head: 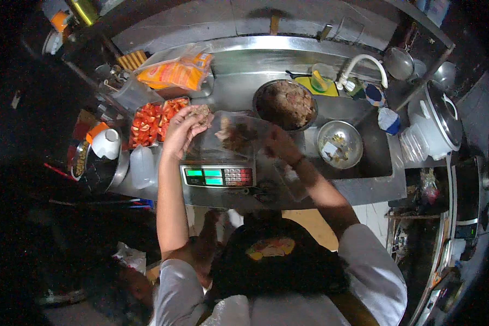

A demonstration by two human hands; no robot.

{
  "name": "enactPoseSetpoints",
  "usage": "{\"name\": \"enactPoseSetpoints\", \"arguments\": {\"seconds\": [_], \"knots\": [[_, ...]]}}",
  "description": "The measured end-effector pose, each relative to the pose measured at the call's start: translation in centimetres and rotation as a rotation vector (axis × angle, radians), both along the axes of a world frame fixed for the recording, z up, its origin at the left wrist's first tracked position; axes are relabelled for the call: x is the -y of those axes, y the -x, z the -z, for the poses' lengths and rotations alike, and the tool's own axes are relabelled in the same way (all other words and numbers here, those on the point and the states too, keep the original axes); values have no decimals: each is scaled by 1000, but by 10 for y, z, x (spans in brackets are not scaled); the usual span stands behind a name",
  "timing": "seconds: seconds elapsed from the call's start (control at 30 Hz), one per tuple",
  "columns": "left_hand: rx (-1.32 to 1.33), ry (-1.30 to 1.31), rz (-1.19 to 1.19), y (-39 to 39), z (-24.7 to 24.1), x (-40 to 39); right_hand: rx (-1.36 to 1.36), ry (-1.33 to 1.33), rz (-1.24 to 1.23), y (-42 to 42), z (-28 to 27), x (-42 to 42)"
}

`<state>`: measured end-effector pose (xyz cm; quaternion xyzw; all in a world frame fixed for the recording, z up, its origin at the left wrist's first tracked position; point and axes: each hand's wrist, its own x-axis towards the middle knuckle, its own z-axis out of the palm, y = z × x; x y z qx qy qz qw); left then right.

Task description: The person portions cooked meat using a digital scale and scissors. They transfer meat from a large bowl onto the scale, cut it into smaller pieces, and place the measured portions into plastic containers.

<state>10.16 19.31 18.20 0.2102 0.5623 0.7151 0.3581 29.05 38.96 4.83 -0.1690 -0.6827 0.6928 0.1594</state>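
My left hand (183,129) pinches a piece of brownish cooked meat (203,115) above the tray's right side. A clear plastic bag (244,122) with pieces of meat in or under it lies behind the lit panel of a digital scale (218,176). At the bag's right edge is my right hand (283,144), dark and blurred in shadow; its fingertips and anything in them cannot be made out. Beyond it stands a large bowl of meat (287,104). Cut tomatoes (146,124) fill a metal tray beside my left hand.
A steel bowl with scraps (339,142) stands right, near the white faucet (360,65). Orange packaging (177,73) lies back left. A translucent container (142,167) and white cup (106,143) stand left. A lidded white pot (434,118) is far right. Shelf posts frame both sides.
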Motion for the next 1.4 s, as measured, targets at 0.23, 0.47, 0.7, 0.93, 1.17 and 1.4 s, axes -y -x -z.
{"name": "enactPoseSetpoints", "arguments": {"seconds": [0.23, 0.47, 0.7, 0.93, 1.17, 1.4], "knots": [[18, -23, 153, -7, 7, -25, 269, 139, 363, -167, 3, 0], [30, -18, 214, -18, 14, -45, -49, -43, 527, -195, 150, 34], [87, -60, 150, 0, 30, -6, 458, -13, 294, -206, 84, 29], [22, -21, -61, 40, 29, 80, 420, -610, 377, -131, -27, 34], [-54, 1, -219, 83, 29, 138, -22, -930, -781, 97, 1, 213], [-13, -32, -221, 109, 25, 140, -517, -1226, -76, 208, 87, 280]]}}
